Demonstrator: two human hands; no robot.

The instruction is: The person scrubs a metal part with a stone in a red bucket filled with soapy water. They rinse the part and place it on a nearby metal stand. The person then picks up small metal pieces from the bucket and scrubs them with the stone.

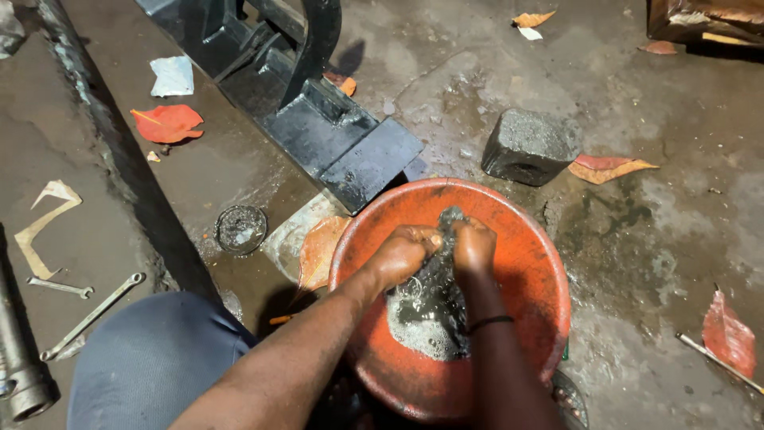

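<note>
Right now both hands are in the orange basin (pixel 532 263), closed on one dark wet part (pixel 442 263): left hand (pixel 406 251) grips its left side, right hand (pixel 474 245) its top. Part sits upright over sudsy liquid (pixel 422 322) at the basin bottom; can't tell exactly what it is. To do this well: keep the part low over the liquid, firm grip since it looks slick, turn it rather than lift it clear.

Clutter is tight. Black steel frame (pixel 334 135) nearly touches the rim at upper left, grey block (pixel 529 145) near the upper right. Small round tin (pixel 240 229) on wet floor (pixel 637 239). Wrenches (pixel 91 314) lie well apart at left. Red leaves (pixel 167 122) scattered about, slip risk.
</note>
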